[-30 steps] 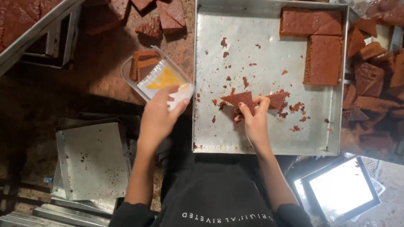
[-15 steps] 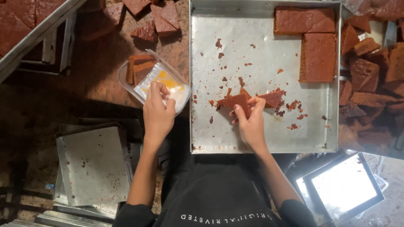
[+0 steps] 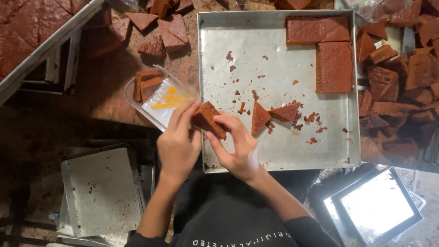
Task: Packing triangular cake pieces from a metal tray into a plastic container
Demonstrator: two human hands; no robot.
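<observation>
Both hands are holding one brown cake piece (image 3: 209, 119) over the left rim of the tray (image 3: 274, 158): the left hand (image 3: 179, 145) is pinching its left end with fingers together, and the right hand (image 3: 238, 147) is gripping its right end from below with curled fingers. The tray is a square pan of dull, scratched metal with low walls, lying on the brown counter (image 3: 105, 98). Just left of the tray, a clear plastic box (image 3: 160, 98) is sitting with an oblong shape and rounded corners; a see-through lid or film with a yellow printed mark is lying across it, and two brown slices (image 3: 145, 84) are standing in its far end. Inside the tray, right of the held piece, two triangular pieces (image 3: 270, 114) are lying among spongy crumbs (image 3: 308, 121). In the tray's far right corner, flat rectangular slabs (image 3: 329, 50) are forming an L. Right of the tray, cut scraps (image 3: 398, 64) are piling up loosely. Beyond the tray's far left corner, more triangles (image 3: 160, 27) are lying on the counter. Left of and nearer than the tray, a smaller crumb-dotted metal pan (image 3: 103, 192) is sitting on a stack.
</observation>
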